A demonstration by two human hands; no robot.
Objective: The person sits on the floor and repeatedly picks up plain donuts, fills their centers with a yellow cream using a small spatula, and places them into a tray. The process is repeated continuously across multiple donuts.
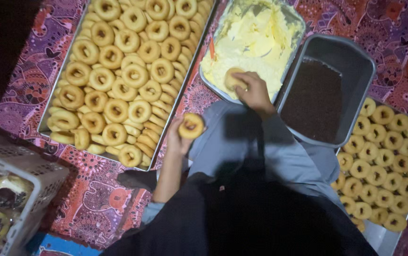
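At the bottom of the frame the person's dark clothing and grey sleeves fill the near view, and just above them, at the centre, the left hand (178,137) holds up a plain ring doughnut (191,125), fingers closed round its lower edge. A little further up and to the right, the right hand (253,90) presses a second doughnut (235,79) down into the pale yellow buttercream (251,38) that fills a metal tray (299,21) at top centre; its fingers are curled over that doughnut and grip it. Right of the cream stands a grey tub (355,61) partly filled with dark chocolate sprinkles (315,99). As a judgement, the work looks early or midway: the big tray (47,114) at upper left is still heaped with bare fried doughnuts, and a flat tray (379,234) at lower right carries neat rows of smaller plain rings, none of them visibly coated. At the lower left edge a white plastic crate (28,189) holds a few doughnuts that seem to be already topped, dark and pale, though they are dim and hard to read. Everything rests on a red and purple patterned cloth (95,204); whether a floor or a table lies beneath it cannot be told. The room beyond is dark, with only a black patch at the upper left corner.
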